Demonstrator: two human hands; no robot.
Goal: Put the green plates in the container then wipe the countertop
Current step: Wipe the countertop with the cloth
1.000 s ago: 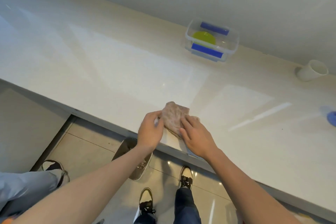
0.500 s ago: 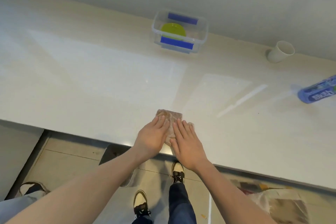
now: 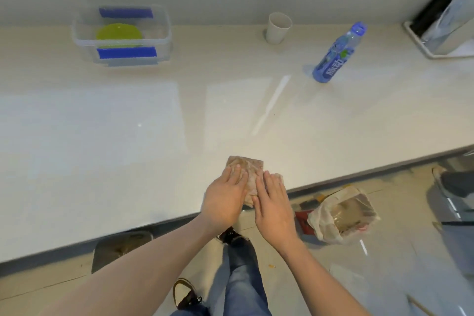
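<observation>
Near the front edge of the bench, a brown cloth is lying flat, w/ both hands pressing on it. The left hand and right hand are lying side by side, fingers straight and spread flat, not curled round anything; each grip is just a flat push on the cloth. At the back left, the green plates are sitting inside the clear container, so that part looks done and the wiping is the step going on.

What could go wrong: the cloth is sitting right by the edge, so a pull back could slide it off onto the floor. A wide sweep to the right could knock the blue bottle or the cup; both are standing well apart from the hands, at the back. The middle of the bench is looking bare, so nothing is blocking a push fwd.
</observation>
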